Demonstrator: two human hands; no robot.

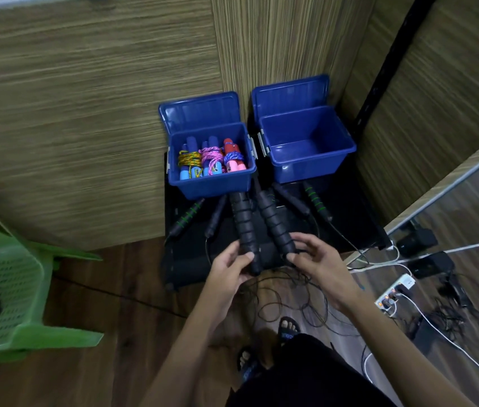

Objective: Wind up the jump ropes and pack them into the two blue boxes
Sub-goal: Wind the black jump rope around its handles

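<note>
Two open blue boxes stand on a black stand against the wooden wall. The left box [211, 183] holds three wound ropes, yellow, pink and blue, with coloured handles. The right box [308, 168] is empty. My left hand [229, 267] grips the lower end of one thick black ribbed handle [244, 221]. My right hand [317, 259] grips the lower end of the matching handle [275, 218]. Its thin black cord [288, 301] hangs in loose loops below my hands. Two other black ropes lie on the stand: green-striped handles [186, 217] [316, 201] and plain handles [216, 215] [291, 198].
A green plastic chair [11, 289] lies at the left. A power strip [395, 292] with white and black cables sits on the floor at the right, beside a glass panel. My sandalled feet [288, 327] are below the hanging cord.
</note>
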